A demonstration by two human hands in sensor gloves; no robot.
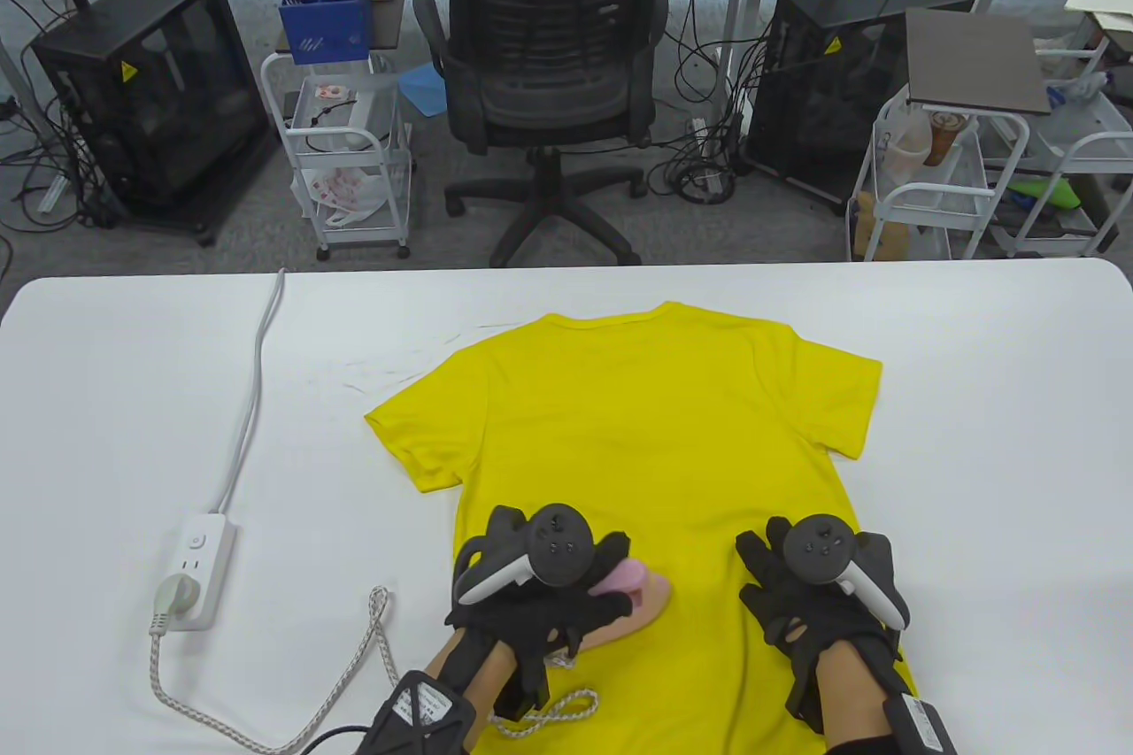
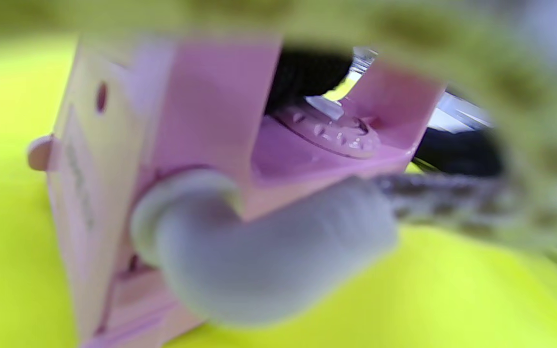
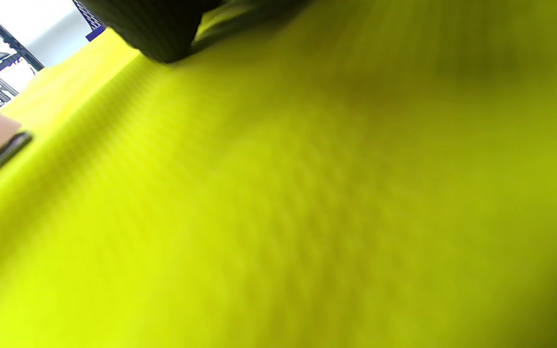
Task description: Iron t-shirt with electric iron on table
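White table [image 1: 974,454] carries my yellow t-shirt [image 1: 655,436]; left hand [image 1: 531,591] grips the pink iron [image 1: 639,596] (dial [image 2: 329,128] visible only wrist-side), right hand [image 1: 819,591] lies flat, fingers spread.

Your left hand [image 1: 531,591] curls closed around what it grips, near the table's front edge; your right hand [image 1: 819,591] lies flat beside it, fingers spread.

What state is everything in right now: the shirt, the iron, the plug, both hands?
T-shirt: spread flat on the table, neck away from the person.
Iron: soleplate down on the shirt's lower left part.
Cord: runs from the iron to the power strip.
Power strip: on the table, one plug in.
Left hand: grips the iron's handle.
Right hand: rests flat on the shirt.
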